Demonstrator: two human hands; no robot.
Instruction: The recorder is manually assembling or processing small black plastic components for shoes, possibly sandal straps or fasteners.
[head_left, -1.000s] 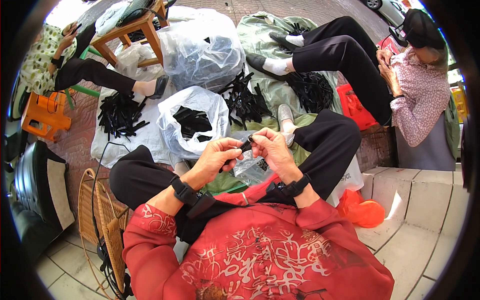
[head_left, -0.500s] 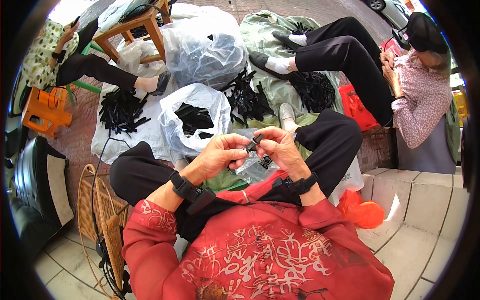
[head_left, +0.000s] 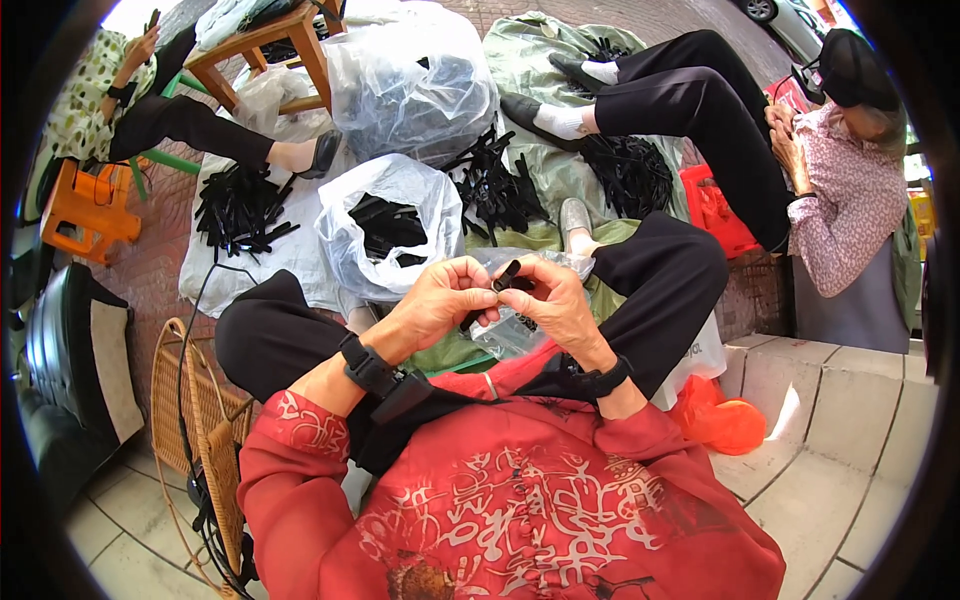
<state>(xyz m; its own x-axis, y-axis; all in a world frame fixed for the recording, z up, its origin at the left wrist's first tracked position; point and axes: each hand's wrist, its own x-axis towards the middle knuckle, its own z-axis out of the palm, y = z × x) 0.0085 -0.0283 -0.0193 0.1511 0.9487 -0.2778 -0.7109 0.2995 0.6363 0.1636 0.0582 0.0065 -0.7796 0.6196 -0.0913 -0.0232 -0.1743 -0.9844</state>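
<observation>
Both of my hands meet above my lap, closed round a small dark piece [head_left: 507,274], black and narrow, its exact kind too small to make out. My left hand [head_left: 440,303] pinches at its lower end with thumb and forefinger. From the other side, my right hand [head_left: 556,303] grips it, the upper end tilting up between the fingers. Part of the piece is hidden by the fingertips. Just beyond my hands stands an open clear plastic bag [head_left: 340,237] holding similar black strips [head_left: 385,228]. Under my hands lies another clear bag [head_left: 508,338], partly covered.
Loose piles of black strips lie on the white sheet [head_left: 315,215] and green sheet [head_left: 515,75]. A full plastic bag [head_left: 410,100] stands by a wooden stool [head_left: 290,50]. Co-workers sit at far left and right. Nearby are a wicker basket [head_left: 215,440] and an orange bag [head_left: 722,418].
My fingers have drawn closer together, and the dark piece has been turned so that one end points more upward. Both hands stay on it.
</observation>
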